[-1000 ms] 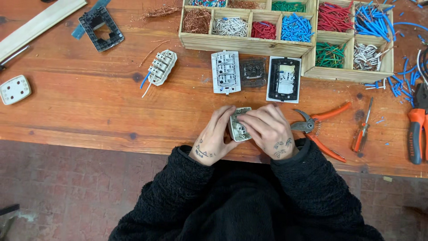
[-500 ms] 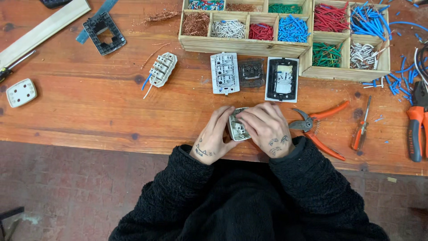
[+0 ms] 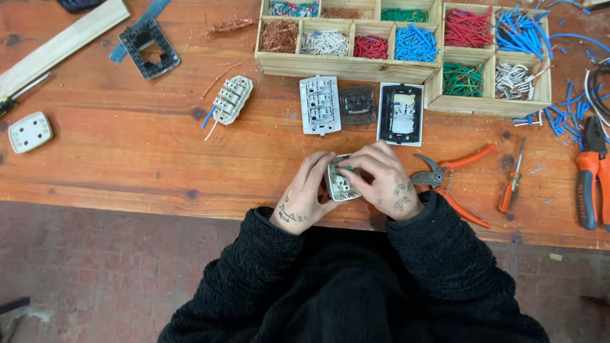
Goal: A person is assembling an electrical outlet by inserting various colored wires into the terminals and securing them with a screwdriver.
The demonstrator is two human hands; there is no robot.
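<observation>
Hands, left [image 3: 304, 198] and right [image 3: 381, 181], hold pale switch module [image 3: 341, 183], terminals upward.

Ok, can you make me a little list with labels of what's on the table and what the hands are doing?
left hand: holds the small white switch part from the left side
right hand: on the same part, fingers over its top
just right of the hands: orange-handled cutters
further right: small orange screwdriver
above the hands: white switch module, black-framed module
back of table: wooden trays of sorted coloured wire pieces
surface: wooden table
</observation>
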